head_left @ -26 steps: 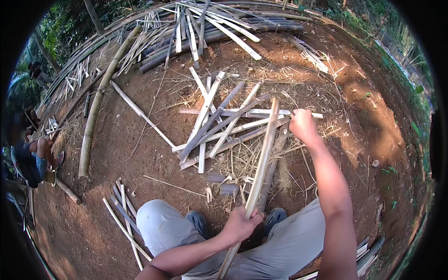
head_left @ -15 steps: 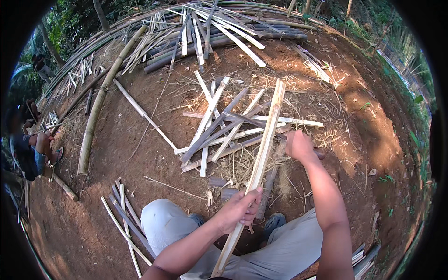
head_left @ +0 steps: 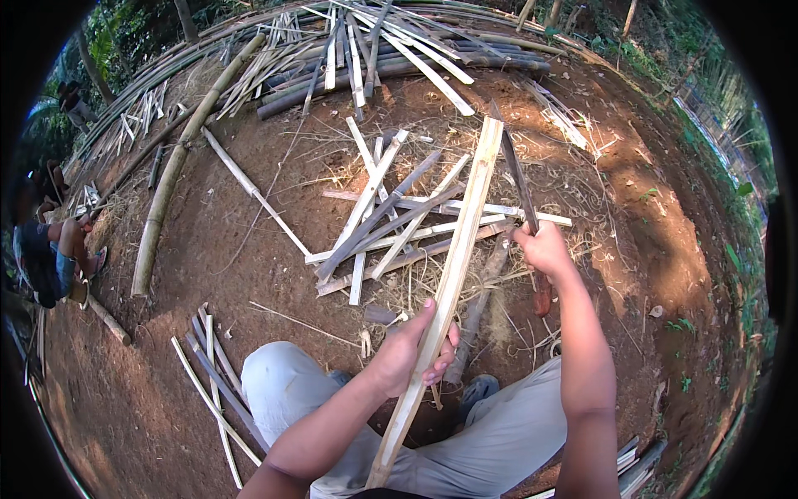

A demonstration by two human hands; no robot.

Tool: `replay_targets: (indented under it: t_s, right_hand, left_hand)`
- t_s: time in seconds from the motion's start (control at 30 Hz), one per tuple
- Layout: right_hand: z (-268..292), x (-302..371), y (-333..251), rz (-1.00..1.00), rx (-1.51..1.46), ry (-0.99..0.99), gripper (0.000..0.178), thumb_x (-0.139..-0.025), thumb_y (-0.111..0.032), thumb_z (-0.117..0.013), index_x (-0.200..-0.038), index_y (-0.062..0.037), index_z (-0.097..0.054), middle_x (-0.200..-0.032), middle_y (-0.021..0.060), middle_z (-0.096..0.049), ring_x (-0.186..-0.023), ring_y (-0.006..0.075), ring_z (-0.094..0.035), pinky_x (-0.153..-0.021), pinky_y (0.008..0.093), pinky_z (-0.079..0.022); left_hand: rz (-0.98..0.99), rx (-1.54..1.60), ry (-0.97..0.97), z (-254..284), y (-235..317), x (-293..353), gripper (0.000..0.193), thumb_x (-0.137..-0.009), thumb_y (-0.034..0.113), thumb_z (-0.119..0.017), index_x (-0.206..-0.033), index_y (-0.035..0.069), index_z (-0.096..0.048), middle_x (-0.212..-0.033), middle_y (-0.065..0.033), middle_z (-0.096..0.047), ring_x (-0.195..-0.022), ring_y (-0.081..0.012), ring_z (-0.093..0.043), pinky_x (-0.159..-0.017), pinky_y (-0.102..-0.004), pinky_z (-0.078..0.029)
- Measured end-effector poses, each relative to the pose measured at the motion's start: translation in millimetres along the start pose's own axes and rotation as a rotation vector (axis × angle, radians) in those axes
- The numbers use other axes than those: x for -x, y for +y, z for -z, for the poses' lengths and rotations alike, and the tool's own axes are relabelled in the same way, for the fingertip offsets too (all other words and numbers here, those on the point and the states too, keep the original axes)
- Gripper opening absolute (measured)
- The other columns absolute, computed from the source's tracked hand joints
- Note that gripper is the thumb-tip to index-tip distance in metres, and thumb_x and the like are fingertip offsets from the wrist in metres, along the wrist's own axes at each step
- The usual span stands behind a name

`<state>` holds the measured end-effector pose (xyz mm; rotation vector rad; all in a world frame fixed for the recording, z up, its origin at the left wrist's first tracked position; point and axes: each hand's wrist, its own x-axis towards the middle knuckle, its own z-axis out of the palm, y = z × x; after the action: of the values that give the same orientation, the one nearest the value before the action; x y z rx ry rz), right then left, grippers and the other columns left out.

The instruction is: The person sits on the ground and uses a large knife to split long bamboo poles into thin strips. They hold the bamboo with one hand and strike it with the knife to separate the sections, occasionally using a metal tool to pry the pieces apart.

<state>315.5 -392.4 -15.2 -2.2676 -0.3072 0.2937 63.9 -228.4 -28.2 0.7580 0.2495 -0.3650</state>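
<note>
A long pale split bamboo strip (head_left: 459, 260) slants up and away from my lap. My left hand (head_left: 417, 349) is wrapped round its lower half, thumb along one edge. To the right of the strip, my right hand (head_left: 544, 249) grips a machete (head_left: 517, 176); its dark blade points up and away, close to the strip's far end but seemingly apart from it. The brown wooden handle end (head_left: 543, 298) sticks out below that hand. Just beyond lies a crossed heap of bamboo strips (head_left: 391, 218), with curly shavings (head_left: 445, 279) around it.
Several bamboo strips (head_left: 218, 391) lie left of my knee. A thick bamboo pole (head_left: 170, 191) runs along the left. Stacked poles (head_left: 399, 79) and split strips fill the far side. Another person (head_left: 62, 249) sits at the far left. More strips (head_left: 636, 470) lie at lower right.
The machete has swung from lying across behind the strip to pointing upward on its right. The left hand's fingers have loosened somewhat round the strip, whose far end has dipped slightly leftward.
</note>
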Motion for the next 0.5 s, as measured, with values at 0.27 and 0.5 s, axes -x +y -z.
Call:
replay_targets:
  t_s: [0.27,0.5]
  right_hand:
    - [4,32,-25,-0.09,-0.581,-0.186,0.032,-0.09,-0.033,-0.07,-0.086,-0.0019,-0.062,-0.05,-0.0073,-0.033,-0.039,0.0066,-0.036,-0.04,0.0274,-0.032]
    - [-21,78,-50,-0.063,-0.581,-0.411,0.032,-0.084,-0.027,-0.079,-0.091,0.0021,-0.066,-0.053,-0.0054,-0.047,-0.04,0.0036,-0.039,-0.039,0.0229,-0.032]
  left_hand:
    - [-0.041,-0.069,0.094,-6,3,-3,0.062,-0.103,0.056,-0.018,-0.099,0.004,-0.052,-0.061,-0.0082,-0.054,-0.038,-0.0099,-0.038,-0.039,-0.0252,-0.036]
    - [-0.117,-0.116,0.17,-4,7,-6,0.06,-0.104,0.053,-0.02,-0.103,0.004,-0.053,-0.064,-0.0113,-0.059,-0.038,-0.0101,-0.039,-0.039,-0.0256,-0.036]
